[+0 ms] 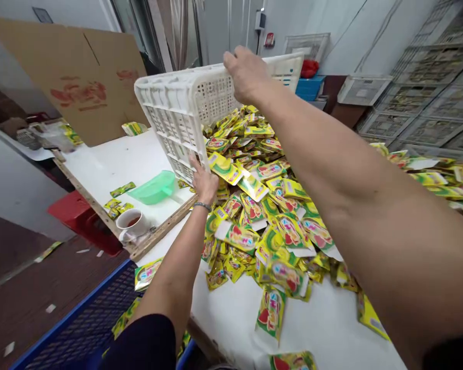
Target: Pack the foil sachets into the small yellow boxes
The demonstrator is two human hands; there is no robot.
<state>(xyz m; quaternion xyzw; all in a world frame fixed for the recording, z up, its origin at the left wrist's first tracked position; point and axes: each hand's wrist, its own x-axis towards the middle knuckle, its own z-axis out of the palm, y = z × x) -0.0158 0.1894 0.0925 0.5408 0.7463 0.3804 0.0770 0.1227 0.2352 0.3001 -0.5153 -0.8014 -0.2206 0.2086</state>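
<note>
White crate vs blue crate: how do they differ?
- Pose: the white crate is tipped on its side, mouth toward the packet pile; the blue crate has its mouth up.
- Place: white is over the table; blue is lower, beside it.
- View: white shows mostly; blue is cut off by the frame.

Shared: perforated walls.

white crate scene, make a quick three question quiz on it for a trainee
1. Which wrist wears a band? a) left b) right c) both
2. True or false, of the white crate: it sits upright, flat on its base.
3. Fill in: near the green scoop stands a white ____ with dark liquid in it.

Key:
1. a
2. False: it is tipped, with the left hand and right hand on it and its opening facing the yellow packets.
3. mug
</note>
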